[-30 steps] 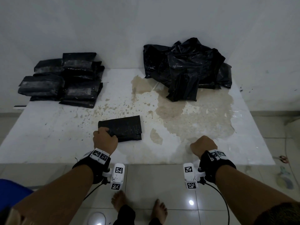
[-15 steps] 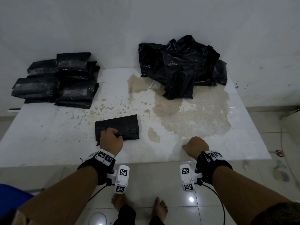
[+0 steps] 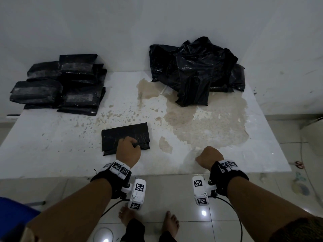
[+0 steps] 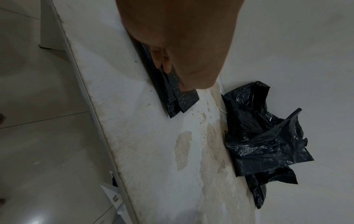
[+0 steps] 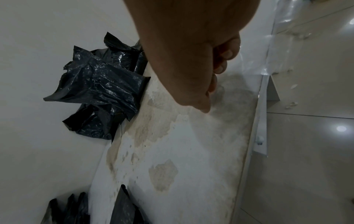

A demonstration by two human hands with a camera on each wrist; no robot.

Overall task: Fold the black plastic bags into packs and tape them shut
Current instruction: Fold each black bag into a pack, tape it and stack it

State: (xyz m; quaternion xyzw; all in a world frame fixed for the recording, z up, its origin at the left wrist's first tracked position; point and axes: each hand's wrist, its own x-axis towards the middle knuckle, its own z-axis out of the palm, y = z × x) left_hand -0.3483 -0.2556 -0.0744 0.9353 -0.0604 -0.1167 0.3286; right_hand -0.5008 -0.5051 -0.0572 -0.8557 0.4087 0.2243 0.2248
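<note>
Pinning the folded bag flat near the table's front edge, my left hand curls its fingers on the loose flap, I judge so it cannot spring open before taping. My right hand rests curled and holding nothing on the table. Finished packs sit back left, unfolded bags back right.

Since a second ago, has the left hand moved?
Yes. The left hand slid right along the folded bag, from its left corner toward the middle.
</note>
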